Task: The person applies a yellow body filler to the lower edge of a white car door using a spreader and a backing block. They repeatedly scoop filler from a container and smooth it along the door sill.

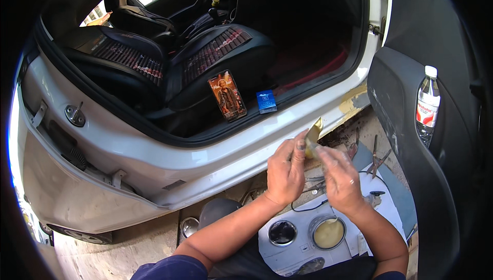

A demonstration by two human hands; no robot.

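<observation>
Spreader blade [313, 135], thin and yellowish, sits pinched between both hands just in front of the car's door sill [287, 126], near its patched, filler-coloured spot. Left hand [285, 173] has fingers closed round the blade's lower part; right hand [339, 177] has fingertips narrow on its lower right edge. Looks light, flexible, likely smeared and slippery, so grip the clean lower end, not the edge. Open tin of beige filler [328, 232] stands near, below the hands

Lower part of yellow scraper [313, 135] behind fingers [298, 151]; dark tin [310, 266], prob. cut by btm edge.
</observation>
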